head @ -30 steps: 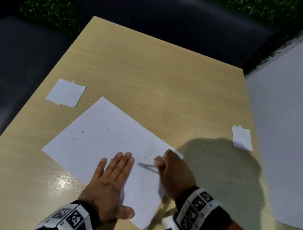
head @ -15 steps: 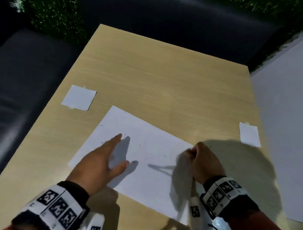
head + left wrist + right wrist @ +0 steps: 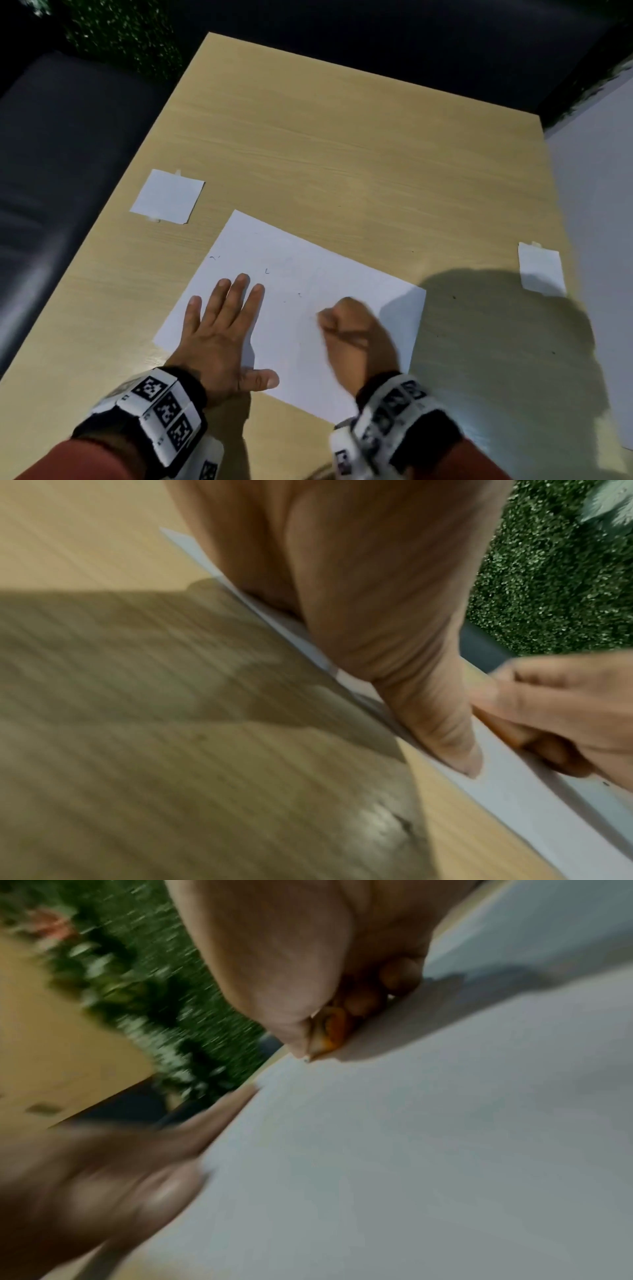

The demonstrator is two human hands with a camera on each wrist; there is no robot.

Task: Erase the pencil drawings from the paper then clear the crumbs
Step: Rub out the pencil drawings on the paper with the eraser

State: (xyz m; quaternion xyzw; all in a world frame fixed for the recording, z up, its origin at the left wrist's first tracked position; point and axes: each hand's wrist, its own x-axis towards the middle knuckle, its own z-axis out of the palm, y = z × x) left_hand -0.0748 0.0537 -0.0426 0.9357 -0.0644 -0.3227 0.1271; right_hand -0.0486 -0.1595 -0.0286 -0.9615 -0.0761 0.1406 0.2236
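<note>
White paper sheet (image 3: 308, 308) is lying angled on the light wood-grain counter (image 3: 342, 154), near its front edge. Left hand (image 3: 219, 329) is pressing flat on the sheet's left part, fingers straight and spread. Right hand (image 3: 356, 335) is clenching around a small orange-and-white eraser (image 3: 329, 1034), its tip touching the sheet. A few dark crumbs (image 3: 267, 271) are sitting on the paper beyond the left fingers; faint pencil marks are too weak to confirm. Two small paper squares, one left (image 3: 168, 197) and one right (image 3: 541, 270), are lying well apart from the sheet. Risk, as judged: hard rubbing toward the unheld right edge could be buckling or tearing the sheet; sweeping could be scattering crumbs onto the counter.
</note>
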